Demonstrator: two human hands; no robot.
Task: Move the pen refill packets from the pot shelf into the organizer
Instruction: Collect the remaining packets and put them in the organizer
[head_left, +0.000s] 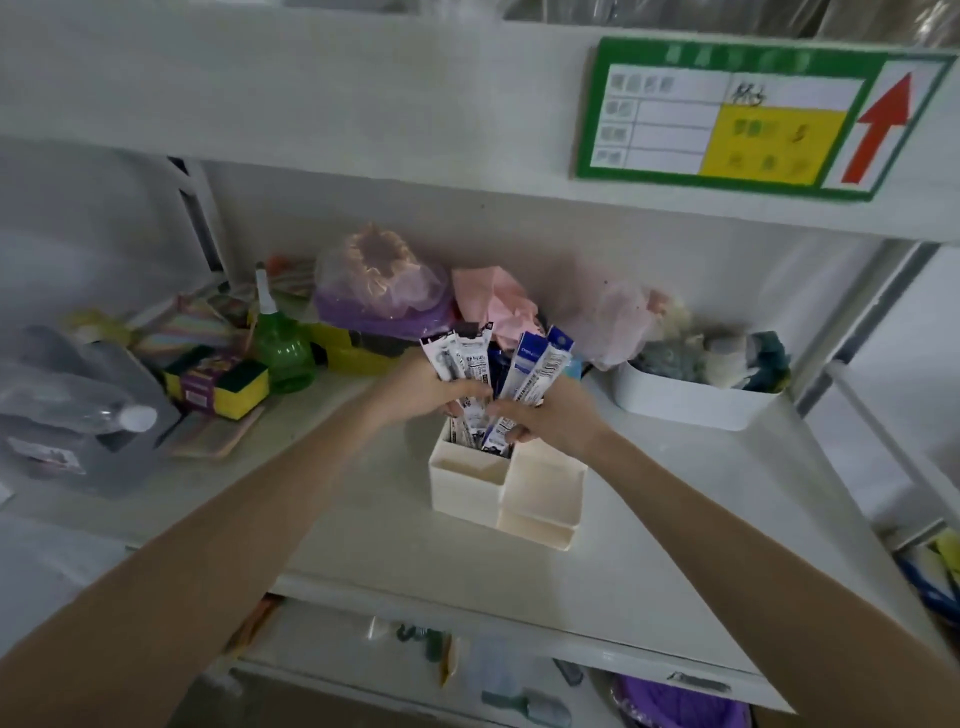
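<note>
Both forearms reach in from the near edge toward the cream organizer (506, 486), which sits out in the open part of the white shelf (363, 525), probably so it can be loaded from above. The left hand (426, 387) holds the black-and-white pen refill packets (462, 364) in a curled grip, and the right hand (550, 415) has its grip round the blue-topped packets (535, 371). The packets stand upright, lower ends already inside the tall back compartment, tops fanned apart between the two hands, which I take as steadying the bundle while it settles. The lower front compartments hold nothing I can see. A green bottle (283, 348) and sponges (228, 387) lie well to the left.
</note>
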